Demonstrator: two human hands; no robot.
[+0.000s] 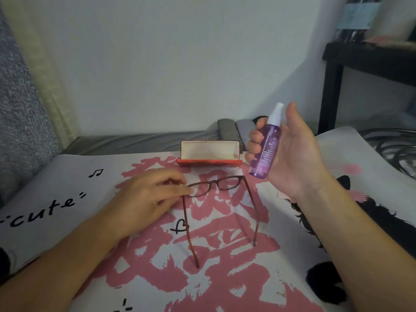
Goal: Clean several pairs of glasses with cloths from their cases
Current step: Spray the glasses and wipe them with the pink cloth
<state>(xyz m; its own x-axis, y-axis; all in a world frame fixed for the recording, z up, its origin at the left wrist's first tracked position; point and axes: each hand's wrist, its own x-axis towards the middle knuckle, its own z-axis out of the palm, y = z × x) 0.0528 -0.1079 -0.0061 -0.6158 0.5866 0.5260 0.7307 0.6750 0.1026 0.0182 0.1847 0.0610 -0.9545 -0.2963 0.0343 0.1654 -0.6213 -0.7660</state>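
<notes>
Brown-framed glasses [221, 184] sit unfolded on a white and pink printed cloth [225, 255], temples pointing toward me. My left hand [148, 195] pinches the frame's left corner at the hinge. My right hand [290, 149] holds a purple spray bottle [266, 152] with a white nozzle upright, above and to the right of the glasses. Behind the glasses stands an open red case [209, 162] with a cream lining; no cloth shows inside it.
Grey cases [236, 129] lie behind the red case near the white wall. A black table [360, 64] stands at the right with cables beneath. A grey cushion [18, 109] rises on the left.
</notes>
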